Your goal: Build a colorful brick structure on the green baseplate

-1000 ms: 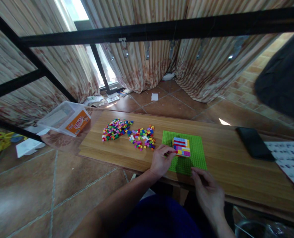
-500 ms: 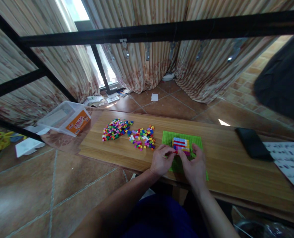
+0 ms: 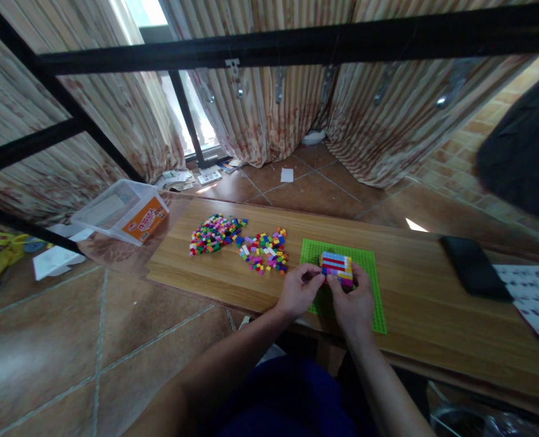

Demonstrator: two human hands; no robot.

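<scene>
A small block of building bricks (image 3: pixel 337 263), striped red, white, blue, yellow and magenta, stands on a green studded baseplate (image 3: pixel 377 297). My right hand (image 3: pixel 357 303) is closed around its right side, with the thumb on the near face. At the near left corner, the thumb and forefinger of my left hand (image 3: pixel 299 291) are pinched together against the block. What lies between those fingertips is too small to make out. Left of the baseplate, loose bricks lie in a nearer pile (image 3: pixel 264 252) and a farther pile (image 3: pixel 215 233).
On the wooden table (image 3: pixel 415 291), a black phone-like slab (image 3: pixel 474 267) lies at the right beside a printed sheet (image 3: pixel 536 297). A clear plastic box (image 3: pixel 115 206) with an orange label stands at the left end. Dark metal bars (image 3: pixel 297 45) cross in front of the curtains.
A small red piece showed between my hands at the block's near edge; it no longer shows there. My right fingers have closed in around the block. The whole view has shifted slightly.
</scene>
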